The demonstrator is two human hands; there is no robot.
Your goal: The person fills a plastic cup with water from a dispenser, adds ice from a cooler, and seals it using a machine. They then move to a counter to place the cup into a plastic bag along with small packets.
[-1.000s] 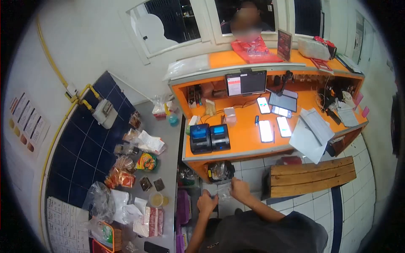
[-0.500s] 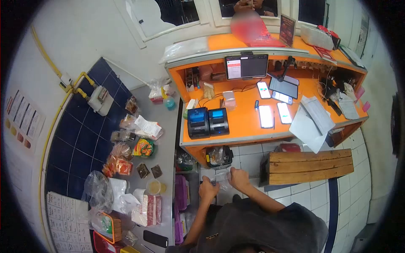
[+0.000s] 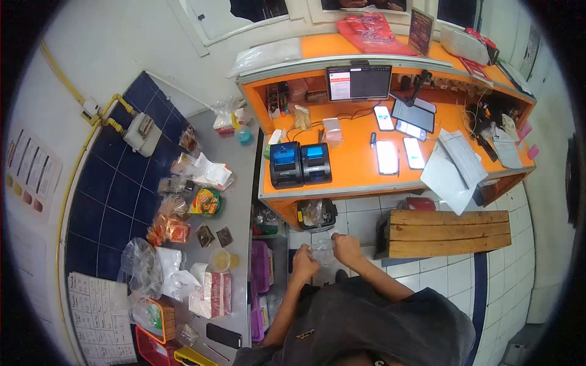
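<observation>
Between my two hands a small clear plastic bag (image 3: 321,251) is stretched over the tiled floor, in front of the orange desk. My left hand (image 3: 304,263) is closed, its fingers gripping the bag's left side. On the other side my right hand (image 3: 347,249) pinches the bag's right edge. Whether anything lies inside the bag is too small to tell. Just beyond the hands stands a black bin (image 3: 317,215) lined with plastic, under the desk edge.
Left is a steel counter (image 3: 235,183) with food packets, a cup of yellowish liquid (image 3: 223,260), a tissue box (image 3: 210,293) and a black phone (image 3: 224,335). The orange desk (image 3: 354,165) carries two printers (image 3: 300,163), lit phones and papers. A wooden bench (image 3: 448,234) stands right.
The view has tilted slightly, and the person at the window shows less. Both hands still hold the plastic bag, with my left hand turned a little.
</observation>
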